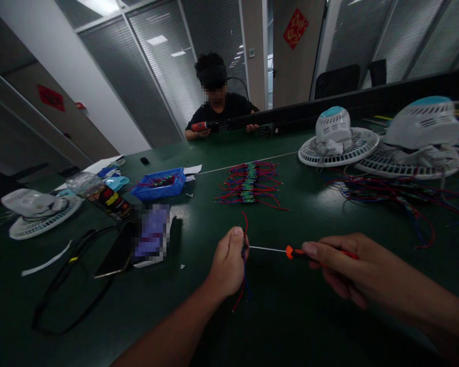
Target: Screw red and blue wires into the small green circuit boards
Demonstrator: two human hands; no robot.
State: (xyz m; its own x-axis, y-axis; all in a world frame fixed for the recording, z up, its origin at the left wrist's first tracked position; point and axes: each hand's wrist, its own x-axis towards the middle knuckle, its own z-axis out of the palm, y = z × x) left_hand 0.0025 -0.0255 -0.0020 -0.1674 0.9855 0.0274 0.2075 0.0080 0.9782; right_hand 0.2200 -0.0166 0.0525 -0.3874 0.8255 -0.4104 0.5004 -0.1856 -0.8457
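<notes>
Centrally, fingers of the left hand [228,262] pinch a small wired board [244,248]; at lower right, those of the right hand [342,265] grip a screwdriver [296,252], whose tip may slip under uneven pressure and scratch the board.

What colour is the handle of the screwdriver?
The screwdriver handle is orange-red and black where it shows, in the head view.

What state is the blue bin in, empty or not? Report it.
Not empty: red wires show inside the blue bin; how deep they go, I cannot tell.
</notes>
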